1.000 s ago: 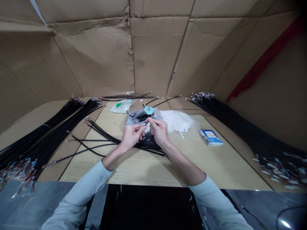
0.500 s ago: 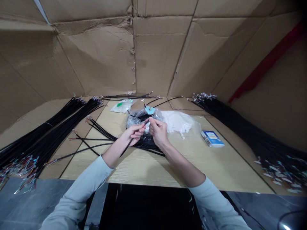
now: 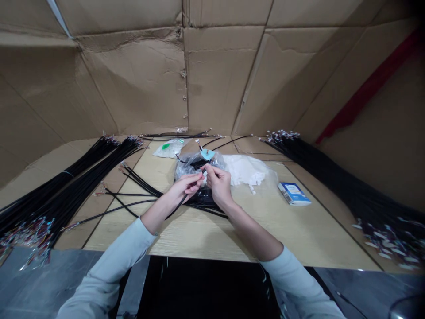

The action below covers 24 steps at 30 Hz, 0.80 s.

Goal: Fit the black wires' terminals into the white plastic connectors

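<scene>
the light is soft, even and a little dim, and no lamp shows in view. the corrugated cardboard wall (image 3: pixel 133 79) looks flat and muted, darkening toward the top right corner. a soft shadow falls from the right forearm (image 3: pixel 252 232) onto the pale wood-grain board (image 3: pixel 186 239). small highlights glint on the polythene bag (image 3: pixel 189 165), and glare sits low on the glossy grey surface (image 3: pixel 365 292). wide-angle distortion bows the edges, and the black cable bundle (image 3: pixel 381 230) turns soft toward the lower right.
</scene>
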{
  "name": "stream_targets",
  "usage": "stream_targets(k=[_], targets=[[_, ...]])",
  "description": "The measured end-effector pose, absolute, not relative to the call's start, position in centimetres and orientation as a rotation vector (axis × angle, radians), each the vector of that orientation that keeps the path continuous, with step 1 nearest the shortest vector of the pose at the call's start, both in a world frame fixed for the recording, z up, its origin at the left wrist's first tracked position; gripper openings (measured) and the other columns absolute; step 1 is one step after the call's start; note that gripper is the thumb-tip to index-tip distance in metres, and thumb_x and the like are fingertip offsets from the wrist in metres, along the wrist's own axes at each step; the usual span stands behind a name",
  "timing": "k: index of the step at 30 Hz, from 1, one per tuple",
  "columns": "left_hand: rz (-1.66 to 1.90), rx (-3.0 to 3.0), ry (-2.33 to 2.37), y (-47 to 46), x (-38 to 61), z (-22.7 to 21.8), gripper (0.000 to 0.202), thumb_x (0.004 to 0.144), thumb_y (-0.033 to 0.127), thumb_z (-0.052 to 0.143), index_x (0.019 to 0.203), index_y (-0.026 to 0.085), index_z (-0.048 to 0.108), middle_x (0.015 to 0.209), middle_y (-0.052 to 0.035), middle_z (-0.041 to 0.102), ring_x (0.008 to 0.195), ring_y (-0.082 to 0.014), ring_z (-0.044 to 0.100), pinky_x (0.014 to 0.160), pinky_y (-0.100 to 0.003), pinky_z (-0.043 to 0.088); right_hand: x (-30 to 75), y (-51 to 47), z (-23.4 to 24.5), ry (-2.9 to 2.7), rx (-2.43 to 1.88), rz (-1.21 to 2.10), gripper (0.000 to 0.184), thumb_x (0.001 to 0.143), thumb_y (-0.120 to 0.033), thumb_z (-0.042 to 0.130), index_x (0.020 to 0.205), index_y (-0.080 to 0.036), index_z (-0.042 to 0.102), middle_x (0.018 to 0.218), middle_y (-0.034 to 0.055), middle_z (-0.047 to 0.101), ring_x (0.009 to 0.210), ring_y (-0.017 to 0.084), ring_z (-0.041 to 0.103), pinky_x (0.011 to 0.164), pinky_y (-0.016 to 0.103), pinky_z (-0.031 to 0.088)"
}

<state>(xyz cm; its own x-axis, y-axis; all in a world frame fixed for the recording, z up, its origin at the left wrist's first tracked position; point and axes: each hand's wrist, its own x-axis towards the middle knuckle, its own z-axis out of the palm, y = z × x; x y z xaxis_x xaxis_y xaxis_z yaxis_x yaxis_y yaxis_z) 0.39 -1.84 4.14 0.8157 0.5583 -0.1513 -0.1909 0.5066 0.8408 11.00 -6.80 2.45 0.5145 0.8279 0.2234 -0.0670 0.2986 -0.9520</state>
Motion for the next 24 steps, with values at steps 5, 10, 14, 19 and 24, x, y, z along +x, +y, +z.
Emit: stream_targets(k=[5,10,14,19,24], targets=[[0.968,1.763,0.659,-2.1,0.1,2.3,0.024,0.078,0.036,0.058,0.078,0.012,0.064,0.062,-0.0021,0.058,0.049,-0.0077,0.049,0.048,-0.018,0.036,11.3,-6.8,3.1,-0.727,-1.084,0.790,0.040,0.061,-0.046,0.069,0.079,-0.011,0.064,0.043,-0.0097,0.019,0.037,0.002,0.014,0.037,0.021,0.009],[1.154,2.068,0.729,-2.8,-0.1,1.5,0.021,0.081,0.033,0.053,0.084,0.016,0.065,0.072,-0.0052,0.065,0.061,-0.0127,0.057,0.060,-0.021,0.039,10.8,-7.1,3.4,-0.683,-1.076,0.836,0.038,0.059,-0.045,0.070,0.072,-0.011,0.061,0.042,-0.0100,0.019,0.036,0.002,0.014,0.036,0.020,0.009],[1.065,1.937,0.655,-2.8,0.0,2.0,0.025,0.082,0.035,0.052,0.074,0.014,0.063,0.061,-0.0028,0.060,0.050,-0.0091,0.049,0.053,-0.020,0.036,10.7,-7.2,3.2,-0.732,-1.004,0.921,0.038,0.061,-0.046,0.069,0.075,-0.011,0.059,0.041,-0.0110,0.019,0.035,0.001,0.013,0.035,0.019,0.008],[0.796,1.500,0.537,-2.4,0.1,3.1,0.033,0.076,0.039,0.058,0.059,0.010,0.055,0.044,0.0019,0.043,0.036,-0.0035,0.032,0.036,-0.016,0.021,10.8,-7.1,3.0,-0.788,-0.975,0.924,0.037,0.064,-0.046,0.067,0.076,-0.011,0.058,0.040,-0.0109,0.021,0.034,0.001,0.013,0.035,0.019,0.008],[0.554,1.048,0.415,-1.6,0.1,3.4,0.019,0.072,0.024,0.064,0.072,0.007,0.056,0.053,0.0030,0.043,0.035,0.0010,0.029,0.030,-0.011,0.013,10.6,-7.2,3.1,-0.780,-0.927,0.955,0.038,0.064,-0.045,0.068,0.078,-0.011,0.058,0.039,-0.0116,0.021,0.034,0.001,0.012,0.035,0.019,0.008]])
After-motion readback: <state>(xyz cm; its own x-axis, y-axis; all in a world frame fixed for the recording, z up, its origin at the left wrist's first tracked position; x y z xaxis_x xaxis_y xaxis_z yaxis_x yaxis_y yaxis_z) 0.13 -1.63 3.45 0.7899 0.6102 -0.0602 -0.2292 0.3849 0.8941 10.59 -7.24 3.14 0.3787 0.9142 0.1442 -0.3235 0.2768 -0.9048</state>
